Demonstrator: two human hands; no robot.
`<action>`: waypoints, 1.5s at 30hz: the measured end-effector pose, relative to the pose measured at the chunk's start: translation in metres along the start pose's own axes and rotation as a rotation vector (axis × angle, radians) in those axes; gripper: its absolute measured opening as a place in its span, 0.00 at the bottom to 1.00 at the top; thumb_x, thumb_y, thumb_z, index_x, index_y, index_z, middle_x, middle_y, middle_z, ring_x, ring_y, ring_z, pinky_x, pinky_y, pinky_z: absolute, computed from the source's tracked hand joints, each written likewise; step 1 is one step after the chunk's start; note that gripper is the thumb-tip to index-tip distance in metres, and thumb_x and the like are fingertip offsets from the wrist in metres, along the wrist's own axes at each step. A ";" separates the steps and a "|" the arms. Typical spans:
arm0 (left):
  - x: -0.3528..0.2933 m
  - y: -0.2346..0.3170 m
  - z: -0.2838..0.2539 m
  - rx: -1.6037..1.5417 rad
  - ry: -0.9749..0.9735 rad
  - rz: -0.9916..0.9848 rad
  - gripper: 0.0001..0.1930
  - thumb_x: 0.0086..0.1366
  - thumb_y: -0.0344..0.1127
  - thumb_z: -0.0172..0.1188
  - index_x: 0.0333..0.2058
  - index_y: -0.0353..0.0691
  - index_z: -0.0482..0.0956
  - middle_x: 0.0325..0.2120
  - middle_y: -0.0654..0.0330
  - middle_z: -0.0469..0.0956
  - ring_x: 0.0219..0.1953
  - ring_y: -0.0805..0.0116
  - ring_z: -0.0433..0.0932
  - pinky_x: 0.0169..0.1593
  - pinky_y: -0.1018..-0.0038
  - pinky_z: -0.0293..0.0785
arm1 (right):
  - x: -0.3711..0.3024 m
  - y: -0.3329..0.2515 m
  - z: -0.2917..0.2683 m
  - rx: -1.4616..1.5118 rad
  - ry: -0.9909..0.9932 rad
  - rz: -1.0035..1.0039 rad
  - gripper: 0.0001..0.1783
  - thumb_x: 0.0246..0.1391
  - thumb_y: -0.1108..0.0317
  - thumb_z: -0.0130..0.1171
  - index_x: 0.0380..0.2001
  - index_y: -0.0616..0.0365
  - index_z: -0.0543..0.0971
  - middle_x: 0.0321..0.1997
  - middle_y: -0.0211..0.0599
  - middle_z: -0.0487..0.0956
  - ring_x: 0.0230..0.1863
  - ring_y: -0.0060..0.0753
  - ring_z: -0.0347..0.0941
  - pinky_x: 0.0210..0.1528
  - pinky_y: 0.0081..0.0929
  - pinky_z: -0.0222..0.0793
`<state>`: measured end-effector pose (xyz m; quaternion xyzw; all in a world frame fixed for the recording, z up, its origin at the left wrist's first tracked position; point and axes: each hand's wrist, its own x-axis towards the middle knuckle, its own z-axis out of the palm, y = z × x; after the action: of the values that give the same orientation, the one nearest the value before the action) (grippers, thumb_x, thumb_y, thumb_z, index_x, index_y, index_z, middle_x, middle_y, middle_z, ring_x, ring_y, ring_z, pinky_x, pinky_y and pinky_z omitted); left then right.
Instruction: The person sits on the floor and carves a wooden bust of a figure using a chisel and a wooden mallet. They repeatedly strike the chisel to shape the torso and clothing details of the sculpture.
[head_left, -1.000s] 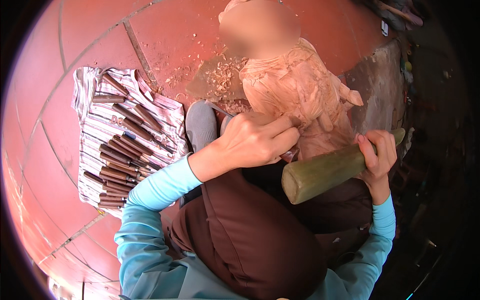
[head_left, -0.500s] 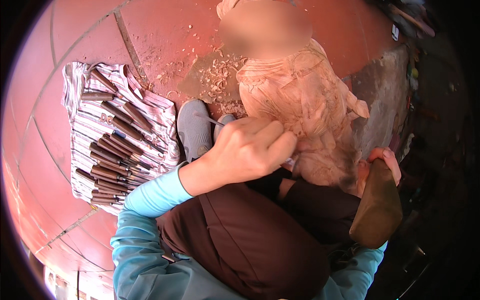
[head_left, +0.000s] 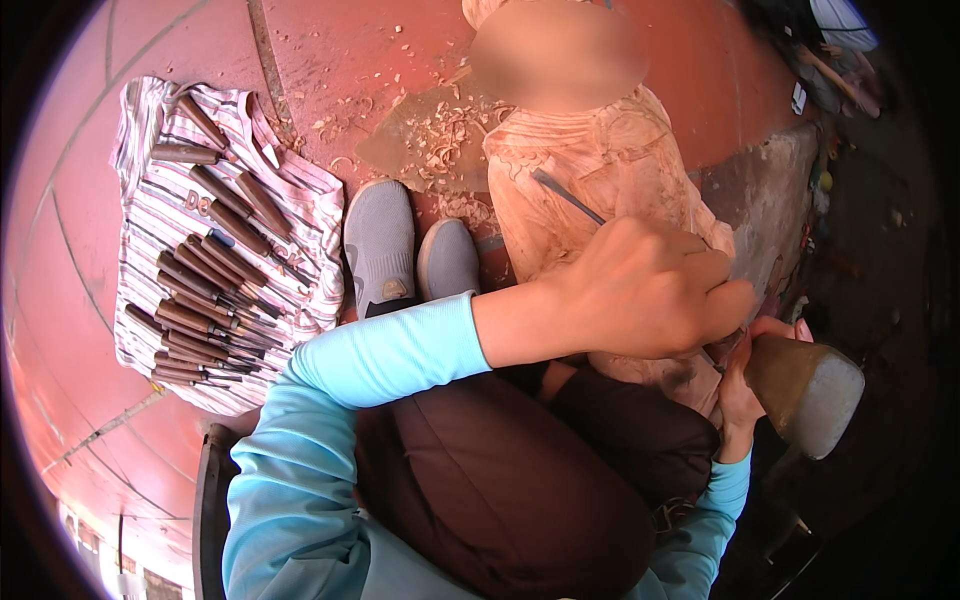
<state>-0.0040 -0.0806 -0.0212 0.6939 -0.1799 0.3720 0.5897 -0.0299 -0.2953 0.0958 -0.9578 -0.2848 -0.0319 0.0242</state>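
In front of me lies a carved wooden figure (head_left: 555, 150), pale orange-brown, part of it smeared by a blur. My left hand (head_left: 650, 290) is closed round a carving chisel (head_left: 568, 195). The chisel's dark flat blade sticks out toward the far left above the carving, and its handle is hidden in my fist. My right hand (head_left: 742, 385) grips a wooden mallet (head_left: 800, 390), brown with a pale worn end face, just right of the carving. Most of the mallet's handle is hidden from view.
Several brown-handled carving tools (head_left: 190, 315) lie on a striped cloth (head_left: 145, 235) at the left. Wood shavings (head_left: 440, 150) litter the red tiled floor (head_left: 330, 50). My grey shoes (head_left: 380, 235) stand between cloth and carving. A rough grey slab (head_left: 765, 190) is at the right.
My left hand has moved right across the carving's near part, and the chisel blade now shows above the wood. The mallet has shifted right and turned, bringing its end face into view.
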 end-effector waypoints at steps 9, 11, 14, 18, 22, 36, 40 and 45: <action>0.012 -0.010 0.000 -0.019 0.021 -0.110 0.09 0.47 0.34 0.66 0.22 0.43 0.73 0.12 0.64 0.66 0.14 0.66 0.71 0.15 0.70 0.62 | 0.018 -0.020 -0.007 -0.236 0.013 -0.012 0.11 0.49 0.83 0.57 0.37 0.63 0.70 0.29 0.30 0.73 0.29 0.25 0.68 0.59 0.29 0.57; 0.015 -0.009 -0.001 -0.021 0.014 -0.141 0.09 0.46 0.34 0.67 0.23 0.44 0.73 0.13 0.64 0.68 0.16 0.65 0.72 0.16 0.69 0.63 | 0.018 -0.015 -0.003 -0.239 0.075 0.024 0.11 0.48 0.81 0.59 0.35 0.63 0.70 0.31 0.33 0.74 0.32 0.33 0.70 0.60 0.29 0.55; 0.016 -0.012 -0.004 -0.051 -0.025 -0.187 0.10 0.44 0.33 0.67 0.24 0.45 0.73 0.15 0.64 0.70 0.17 0.65 0.74 0.17 0.69 0.64 | 0.019 -0.008 0.008 -0.110 0.241 0.157 0.17 0.45 0.83 0.61 0.41 0.63 0.72 0.36 0.39 0.76 0.37 0.39 0.72 0.57 0.31 0.62; 0.014 -0.011 0.002 -0.018 -0.028 -0.180 0.10 0.42 0.32 0.66 0.24 0.45 0.73 0.16 0.64 0.71 0.18 0.64 0.75 0.18 0.68 0.65 | 0.000 0.012 0.013 0.161 0.235 0.307 0.25 0.48 0.78 0.64 0.51 0.65 0.71 0.44 0.40 0.78 0.44 0.31 0.74 0.49 0.27 0.68; 0.012 -0.012 0.006 -0.023 -0.020 -0.166 0.10 0.42 0.31 0.65 0.24 0.45 0.73 0.16 0.64 0.71 0.19 0.64 0.75 0.19 0.68 0.65 | 0.014 0.001 0.017 -0.013 0.248 0.217 0.19 0.51 0.79 0.62 0.47 0.68 0.72 0.35 0.32 0.76 0.37 0.21 0.71 0.50 0.23 0.65; 0.008 -0.010 -0.013 -0.104 -0.115 -0.106 0.19 0.31 0.35 0.67 0.23 0.45 0.69 0.15 0.63 0.63 0.17 0.64 0.71 0.17 0.68 0.62 | 0.005 0.008 0.011 -0.223 0.205 0.023 0.08 0.50 0.83 0.59 0.35 0.65 0.74 0.33 0.33 0.77 0.36 0.27 0.72 0.64 0.34 0.55; 0.002 -0.013 -0.012 -0.092 -0.074 -0.065 0.19 0.30 0.35 0.67 0.22 0.44 0.68 0.15 0.63 0.62 0.16 0.65 0.70 0.16 0.69 0.61 | 0.008 0.001 0.008 -0.204 0.175 0.108 0.05 0.52 0.80 0.59 0.30 0.63 0.73 0.31 0.31 0.75 0.34 0.28 0.70 0.65 0.36 0.53; 0.004 -0.013 -0.018 -0.104 -0.075 -0.060 0.17 0.32 0.34 0.67 0.20 0.44 0.66 0.14 0.63 0.61 0.15 0.65 0.68 0.15 0.69 0.60 | 0.014 -0.010 0.007 -0.226 0.173 0.099 0.07 0.53 0.76 0.59 0.34 0.61 0.71 0.30 0.33 0.75 0.37 0.30 0.70 0.59 0.33 0.57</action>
<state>0.0024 -0.0591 -0.0264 0.6809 -0.2001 0.3179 0.6287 -0.0234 -0.2783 0.0902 -0.9609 -0.2286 -0.1450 -0.0576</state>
